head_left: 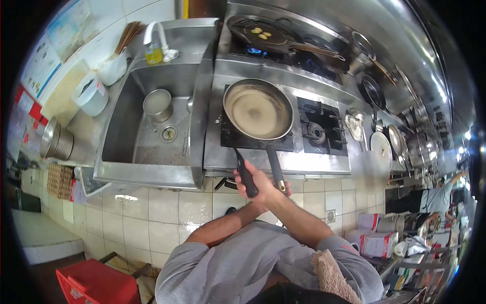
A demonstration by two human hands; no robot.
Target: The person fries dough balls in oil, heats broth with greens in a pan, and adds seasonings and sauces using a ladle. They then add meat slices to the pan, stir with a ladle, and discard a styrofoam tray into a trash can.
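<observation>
My forearms cross in front of the stove. My right hand [258, 181] is closed round the black handle [245, 175] of a tool whose far end I cannot make out. Partly hidden beneath that wrist, my left hand [288, 189] has its fingers round the end of a frying pan's handle [275, 164]. The frying pan [257, 109] rests level on the front left burner, a pale beige layer covering its bottom. Behind it, another pan [255, 34] with several small yellowish pieces sits over a blue flame.
At left, a steel sink [147, 126] holds a metal pot [158, 105]. A bare burner [316, 133] lies right of the pan. More pans and ladles stand farther right. A red chair [98, 283] is at the lower left; a person [438, 197] stands far right.
</observation>
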